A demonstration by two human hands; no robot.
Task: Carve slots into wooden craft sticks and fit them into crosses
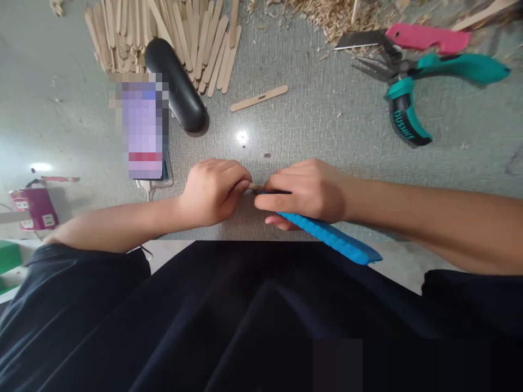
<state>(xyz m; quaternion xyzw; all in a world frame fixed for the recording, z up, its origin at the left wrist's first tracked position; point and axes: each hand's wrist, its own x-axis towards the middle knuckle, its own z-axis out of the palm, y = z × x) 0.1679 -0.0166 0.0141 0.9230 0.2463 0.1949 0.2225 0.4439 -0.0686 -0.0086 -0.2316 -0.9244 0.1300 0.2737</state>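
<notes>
Close to the table's near edge, my left hand (218, 190) pinches a wooden craft stick (255, 187), of which only a short piece shows between my hands. My right hand (306, 190) is closed around a blue utility knife (330, 234). Its ribbed handle slants down to the right, past the table edge. The working end of the knife is hidden by my right fingers, which meet the stick's right end. Farther out lies another craft stick (259, 98) with a small dark slot at its middle.
A pile of craft sticks (208, 49), a black case (175, 84) and a phone (143, 128) with a cable lie at left. To the right are teal-handled pliers (457, 68), a pink-handled cutter (427, 37) and wood shavings (339, 19). A purple power socket box (35, 208) stands far left.
</notes>
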